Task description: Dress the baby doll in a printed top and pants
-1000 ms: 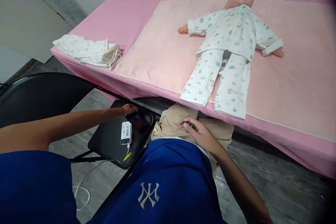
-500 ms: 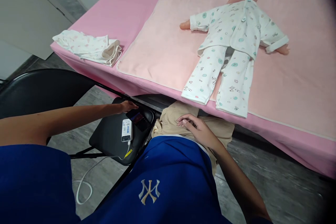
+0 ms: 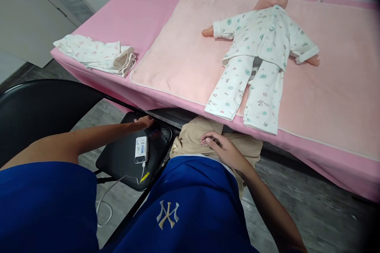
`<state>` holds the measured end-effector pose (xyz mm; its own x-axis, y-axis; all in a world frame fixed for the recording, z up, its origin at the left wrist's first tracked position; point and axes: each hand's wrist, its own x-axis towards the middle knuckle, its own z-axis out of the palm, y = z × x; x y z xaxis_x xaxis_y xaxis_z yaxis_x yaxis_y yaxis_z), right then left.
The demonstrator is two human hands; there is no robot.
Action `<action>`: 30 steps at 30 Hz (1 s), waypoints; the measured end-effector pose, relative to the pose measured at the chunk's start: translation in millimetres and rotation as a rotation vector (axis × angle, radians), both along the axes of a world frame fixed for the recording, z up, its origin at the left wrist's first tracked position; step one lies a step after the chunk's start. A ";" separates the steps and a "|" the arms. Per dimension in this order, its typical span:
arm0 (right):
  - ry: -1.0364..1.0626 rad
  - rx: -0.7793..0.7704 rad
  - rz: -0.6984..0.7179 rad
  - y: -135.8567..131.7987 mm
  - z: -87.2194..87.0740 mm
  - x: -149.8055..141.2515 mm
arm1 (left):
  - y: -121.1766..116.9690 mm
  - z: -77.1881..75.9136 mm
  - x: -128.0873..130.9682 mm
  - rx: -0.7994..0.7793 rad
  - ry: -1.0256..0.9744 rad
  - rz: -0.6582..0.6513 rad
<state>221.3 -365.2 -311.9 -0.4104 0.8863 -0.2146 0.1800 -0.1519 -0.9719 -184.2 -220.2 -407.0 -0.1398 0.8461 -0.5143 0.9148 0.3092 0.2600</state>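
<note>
1. Neatly folded white cloth with a pink print point(image 3: 89, 52) sits on the corner of a pink-draped table point(image 3: 127, 19), above a black padded folding chair point(image 3: 111, 166).
2. A white rectangular device resembling a power bank point(image 3: 141, 149) lies on the seat, plugged into a white cable point(image 3: 127, 176) bearing a yellow tag point(image 3: 145, 177).
3. The wearer's left hand point(image 3: 144, 121) reaches the far corner of a slim dark phone point(image 3: 156, 133) on the same seat, beside the device; whether the fingers grip it cannot be told.
4. The right hand point(image 3: 221, 147) rests on beige trousers point(image 3: 202, 128), fingers loosely curled, nothing visible in them.
5. A baby doll in white printed pyjamas point(image 3: 264, 43) lies on a peach fabric mat point(image 3: 175, 59).
6. Careful handling would likely mean meeting the phone by its edges with light fingers, leaving the cable slack so the device is not dragged.
7. Blue print on the device is too small to read; the royal-blue shirt point(image 3: 202, 197) carries an interlocked "NY" in the New York Yankees style.
</note>
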 end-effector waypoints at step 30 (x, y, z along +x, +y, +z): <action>-0.617 0.268 -0.048 305.7 159.5 194.5 | 252.6 277.1 358.0 0.064 -0.570 -0.925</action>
